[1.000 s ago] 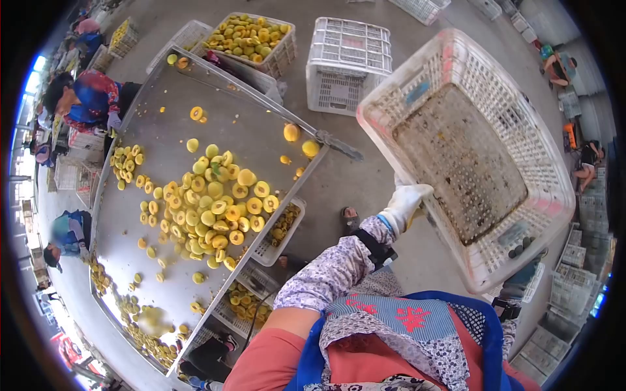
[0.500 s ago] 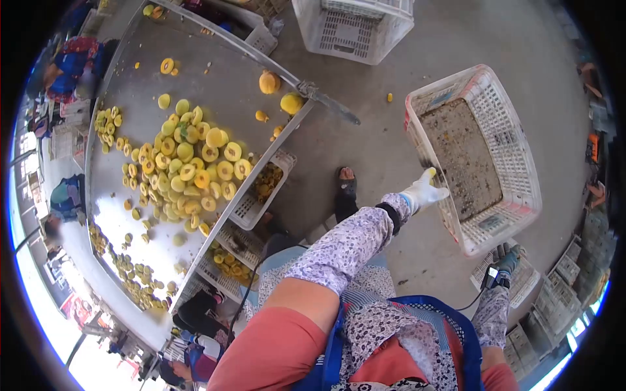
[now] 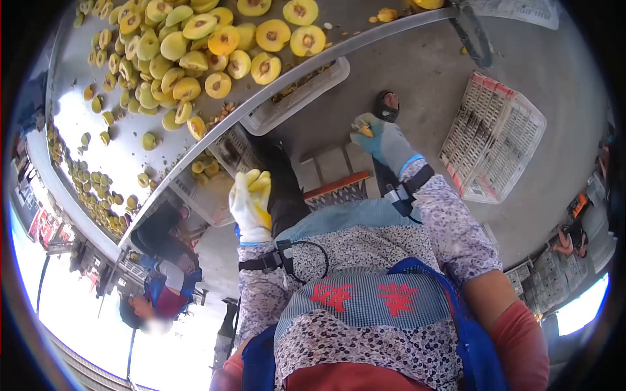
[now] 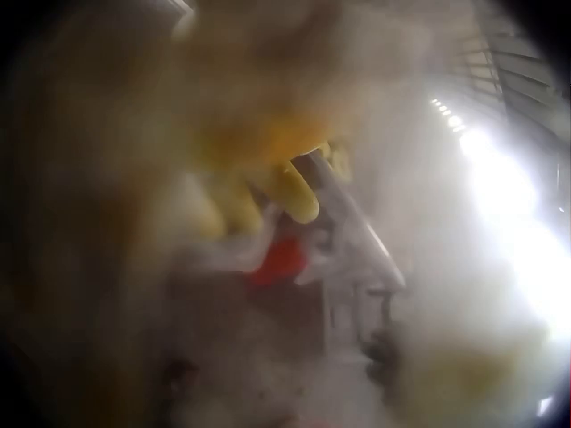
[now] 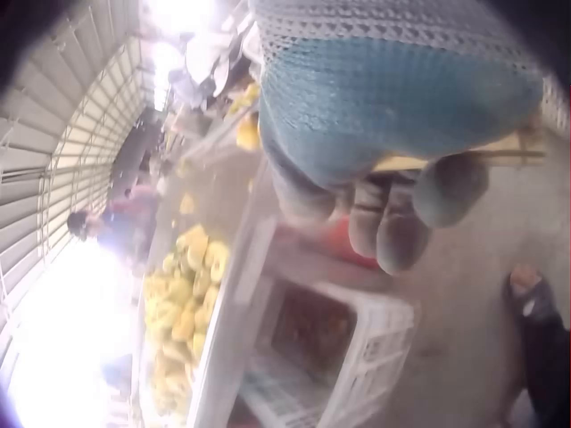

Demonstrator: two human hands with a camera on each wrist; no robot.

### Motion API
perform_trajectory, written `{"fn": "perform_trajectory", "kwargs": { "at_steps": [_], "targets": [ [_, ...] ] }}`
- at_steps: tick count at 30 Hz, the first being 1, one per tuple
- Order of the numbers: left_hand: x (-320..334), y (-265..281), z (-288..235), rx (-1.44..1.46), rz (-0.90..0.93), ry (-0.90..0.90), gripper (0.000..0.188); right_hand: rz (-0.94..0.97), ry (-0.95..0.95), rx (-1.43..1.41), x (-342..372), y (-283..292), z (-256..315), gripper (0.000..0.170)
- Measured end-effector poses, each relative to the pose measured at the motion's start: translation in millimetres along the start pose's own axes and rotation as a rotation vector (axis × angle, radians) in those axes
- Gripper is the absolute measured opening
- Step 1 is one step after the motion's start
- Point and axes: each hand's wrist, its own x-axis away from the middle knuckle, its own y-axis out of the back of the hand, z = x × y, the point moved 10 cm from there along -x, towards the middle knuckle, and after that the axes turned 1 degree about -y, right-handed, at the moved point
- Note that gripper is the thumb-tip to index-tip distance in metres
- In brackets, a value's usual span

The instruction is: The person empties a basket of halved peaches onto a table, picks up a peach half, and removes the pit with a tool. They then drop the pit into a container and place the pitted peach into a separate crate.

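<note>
1. The bench [image 3: 261, 98] carries many halved yellow fruits [image 3: 193, 61]; several show the brown middle.
2. The left hand [image 3: 251, 203], in a white and yellow glove, is near the bench edge. Its fingers are bent; I cannot tell if they hold something.
3. The right hand [image 3: 386, 144], in a blue-grey glove, is farther from the bench. Its fingers are clamped on 1 small yellow piece [image 3: 366, 131], mostly hidden.
4. Just below the bench edge is 1 white basket [image 3: 313, 96].
5. Well apart from the bench, 1 white crate [image 3: 492, 138] lies on the floor [image 3: 424, 72].
</note>
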Motion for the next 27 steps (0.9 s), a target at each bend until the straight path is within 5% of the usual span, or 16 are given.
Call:
{"fn": "perform_trajectory", "kwargs": {
  "at_steps": [3,4,8,9,10,11,13,15,17,19,21,23,25,27],
  "targets": [
    [-26,115,16,-0.045,-0.143,-0.008,0.043,0.485,-0.158,0.577,3,-132,-29,0.035],
    [-34,147,39,-0.004,-0.215,0.136,0.043,0.633,-0.167,0.720,9,-165,-44,0.035],
    [-89,227,101,0.008,-0.276,0.299,0.042,1.069,-0.081,0.956,39,-251,-104,0.036],
    [-124,234,90,-0.630,-0.069,-0.007,0.045,1.079,-0.146,0.958,44,-258,-122,0.035],
    [-132,216,94,-1.255,0.158,-0.329,0.048,1.043,-0.159,0.934,42,-261,-129,0.034],
    [-141,218,108,-1.250,0.154,-0.312,0.048,1.009,-0.169,0.912,41,-261,-136,0.034],
    [-180,221,130,-0.350,0.008,-0.112,0.050,0.989,-0.189,0.904,40,-263,-176,0.033],
    [-177,173,120,0.073,-0.227,0.141,0.046,0.964,-0.206,0.897,33,-252,-174,0.033],
    [-215,178,146,-0.103,-0.126,-0.003,0.048,1.051,-0.264,0.914,20,-217,-121,0.034],
    [-242,166,165,-0.267,-0.016,-0.173,0.050,0.998,-0.303,0.881,6,-198,-128,0.038],
    [-257,157,192,-0.273,-0.199,0.058,0.051,0.979,-0.134,1.010,-12,-185,-102,0.036],
    [-260,154,174,-0.356,-0.295,-0.056,0.047,0.961,-0.100,1.067,-25,-186,-77,0.042],
    [-254,156,168,-0.622,-0.245,-0.040,0.044,0.329,0.449,0.839,-57,-172,19,0.053],
    [-252,158,167,-0.559,-0.217,-0.151,0.046,0.150,0.593,0.934,-83,-167,59,0.054]
  ]
}}
